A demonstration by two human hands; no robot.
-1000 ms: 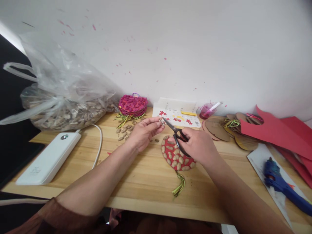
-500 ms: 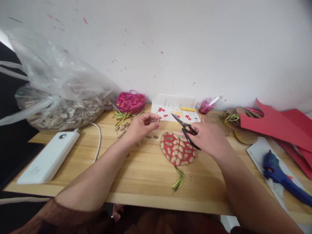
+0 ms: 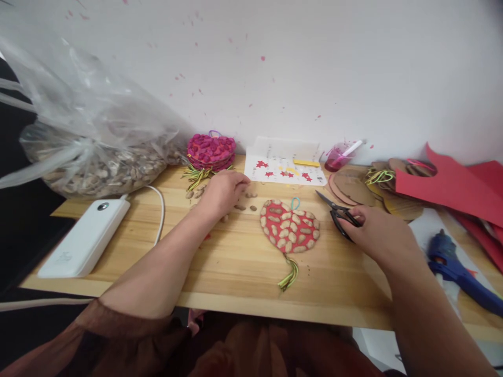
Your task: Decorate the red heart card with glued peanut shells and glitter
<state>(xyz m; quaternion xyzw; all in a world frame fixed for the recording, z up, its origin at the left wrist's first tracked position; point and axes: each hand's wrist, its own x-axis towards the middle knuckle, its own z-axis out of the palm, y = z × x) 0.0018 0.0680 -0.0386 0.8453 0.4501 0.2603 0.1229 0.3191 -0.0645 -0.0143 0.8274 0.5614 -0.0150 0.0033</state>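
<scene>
My right hand [image 3: 383, 235] grips the black handles of a pair of scissors [image 3: 327, 199] low over the right of the table, blades pointing up and left. Left of them lies a red heart [image 3: 278, 224] covered with peanuts, with a blue loop on top and a green-yellow tassel [image 3: 290, 273] below. My left hand [image 3: 225, 195] is over the loose peanuts [image 3: 201, 191], its fingers bent and drawn together. Whatever the fingertips hold, if anything, is hidden from me.
A plastic bag of peanuts [image 3: 106, 170] and a white power bank [image 3: 84, 238] stand left. Behind are magenta ornaments [image 3: 211, 152], a white sheet with red stars [image 3: 271, 180], and a cup [image 3: 336, 158]. Cardboard pieces [image 3: 353, 187], red sheets [image 3: 444, 183] and a blue glue gun [image 3: 451, 272] lie right.
My right hand has carried the scissors right, away from the heart, uncovering its blue loop. My left hand has turned palm-down and moved slightly lower toward the loose peanuts. The view has shifted a little.
</scene>
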